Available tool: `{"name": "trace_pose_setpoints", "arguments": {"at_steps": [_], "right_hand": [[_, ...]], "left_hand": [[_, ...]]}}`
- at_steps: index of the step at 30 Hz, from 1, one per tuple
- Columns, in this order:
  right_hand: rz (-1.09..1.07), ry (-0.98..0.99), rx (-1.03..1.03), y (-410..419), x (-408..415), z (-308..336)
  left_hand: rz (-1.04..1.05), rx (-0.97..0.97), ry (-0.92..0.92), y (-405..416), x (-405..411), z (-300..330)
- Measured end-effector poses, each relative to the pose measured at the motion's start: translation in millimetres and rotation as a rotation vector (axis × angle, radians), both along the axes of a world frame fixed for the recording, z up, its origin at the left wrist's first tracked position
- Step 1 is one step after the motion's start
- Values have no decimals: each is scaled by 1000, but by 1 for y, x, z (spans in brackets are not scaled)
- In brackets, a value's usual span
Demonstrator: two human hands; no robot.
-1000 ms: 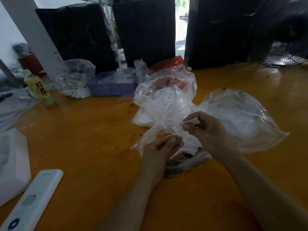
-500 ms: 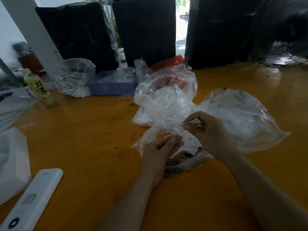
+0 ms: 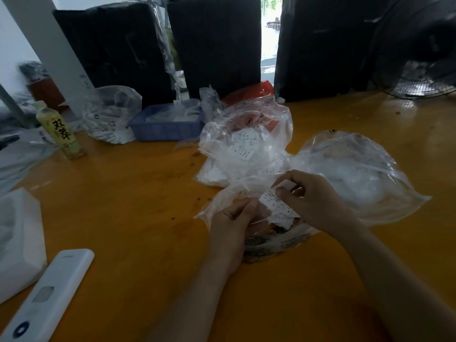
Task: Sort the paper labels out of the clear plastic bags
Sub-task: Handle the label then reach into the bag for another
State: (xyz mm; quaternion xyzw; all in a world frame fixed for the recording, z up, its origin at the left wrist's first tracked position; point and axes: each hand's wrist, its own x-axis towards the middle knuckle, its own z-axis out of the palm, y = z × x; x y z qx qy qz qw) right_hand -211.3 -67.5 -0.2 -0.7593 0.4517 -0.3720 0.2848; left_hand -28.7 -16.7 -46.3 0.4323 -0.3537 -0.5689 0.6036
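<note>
A small clear plastic bag [image 3: 229,193] lies crumpled at the middle of the orange table [image 3: 123,206]. My left hand [image 3: 229,230] grips its near edge with curled fingers. My right hand [image 3: 313,198] pinches a strip of white paper labels [image 3: 274,202] at the bag's mouth. More white labels [image 3: 281,219] lie under my hands on a printed packet [image 3: 276,245]. Behind stands a puffed clear bag [image 3: 246,144] with labels inside. A larger clear bag [image 3: 357,174] lies to the right.
A blue basket [image 3: 167,127] sits at the back, with another clear bag [image 3: 108,114] and a yellow drink bottle [image 3: 60,130] to its left. A white remote [image 3: 47,294] and white foam block [image 3: 17,238] lie near left. Black bundles [image 3: 214,43] and a fan [image 3: 419,53] line the far edge.
My right hand has shifted the label strip slightly within its pinch; my left hand keeps its grip on the bag. Nothing else moved.
</note>
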Motion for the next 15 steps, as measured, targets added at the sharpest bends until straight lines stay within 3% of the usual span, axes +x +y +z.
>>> {"name": "trace_pose_setpoints", "arguments": {"at_steps": [4,10,15], "right_hand": [[36,145,16,0,1,-3],[-116,-14,79,-1,6,-5],[-80,58,115,2,14,-9]], "left_hand": [[-1,-14,-59,2,-1,2],[8,2,-21,3,-1,4],[29,17,-20,2,0,3]]}}
